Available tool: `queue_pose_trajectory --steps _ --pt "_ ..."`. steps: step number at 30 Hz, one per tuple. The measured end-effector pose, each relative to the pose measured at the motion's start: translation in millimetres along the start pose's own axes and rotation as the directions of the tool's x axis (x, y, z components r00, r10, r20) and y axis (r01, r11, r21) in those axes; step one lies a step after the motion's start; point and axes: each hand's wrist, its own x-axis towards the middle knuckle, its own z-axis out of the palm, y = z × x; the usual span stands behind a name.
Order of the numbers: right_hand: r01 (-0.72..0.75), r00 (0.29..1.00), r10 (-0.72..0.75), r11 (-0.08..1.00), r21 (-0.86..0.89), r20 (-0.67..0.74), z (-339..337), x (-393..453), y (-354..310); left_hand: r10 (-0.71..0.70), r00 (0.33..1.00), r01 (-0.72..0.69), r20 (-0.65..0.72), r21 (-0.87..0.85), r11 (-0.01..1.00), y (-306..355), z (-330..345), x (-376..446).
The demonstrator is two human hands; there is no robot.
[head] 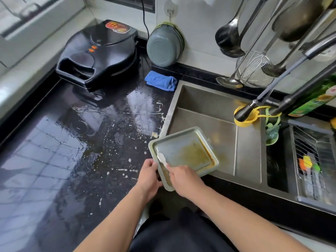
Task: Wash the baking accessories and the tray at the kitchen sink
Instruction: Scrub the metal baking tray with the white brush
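A grey square baking tray (pixel 183 140) with brown greasy residue tilts over the near left corner of the steel sink (pixel 209 113). My left hand (pixel 148 176) grips the tray's near left edge. My right hand (pixel 183 179) holds a white spatula (pixel 161 159) whose blade lies on the tray's left inner side. The black faucet head (pixel 244 111) hangs over the sink's right part, and I see no water running.
The wet black counter (pixel 87 142) left of the sink carries white batter splashes, a black electric griddle (pixel 98 51) and a folded blue cloth (pixel 161 80). A drying rack (pixel 312 160) with coloured utensils sits at the right. Ladles and a strainer (pixel 254 68) hang above.
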Motion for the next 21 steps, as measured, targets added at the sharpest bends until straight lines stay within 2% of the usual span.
queue_pose_trajectory --steps 3,7,10,13,15,19,21 --pt "-0.018 0.995 0.017 1.000 0.009 0.100 1.4 -23.9 3.6 0.026 1.000 -0.026 -0.017 0.031 0.999 2.1 5.5 -4.1" --pt "-0.090 0.953 0.086 0.996 -0.001 0.289 5.4 -62.3 15.2 0.073 0.997 -0.069 -0.028 0.106 0.992 4.3 5.3 -4.8" --pt "-0.085 0.986 0.089 0.996 -0.037 0.142 -0.1 -26.8 -3.0 0.146 0.988 -0.131 -0.042 0.247 0.960 2.2 6.2 -3.5" --pt "-0.104 0.994 0.106 0.990 -0.090 0.018 -10.5 28.7 -12.8 0.165 0.985 -0.142 -0.051 0.308 0.941 3.9 9.1 -2.3" --pt "-0.122 0.992 0.126 0.986 -0.116 0.022 -13.5 34.0 -14.6 0.170 0.983 -0.133 -0.074 0.354 0.926 4.8 6.8 1.8" --pt "-0.096 0.990 0.109 0.986 -0.138 0.087 -5.2 -26.5 -19.0 0.174 0.982 -0.120 -0.077 0.460 0.880 8.6 5.7 3.9" --pt "-0.113 0.989 0.126 0.984 -0.140 0.082 -5.7 -28.9 -17.1 0.189 0.980 -0.135 -0.065 0.484 0.865 10.8 9.1 -4.7"
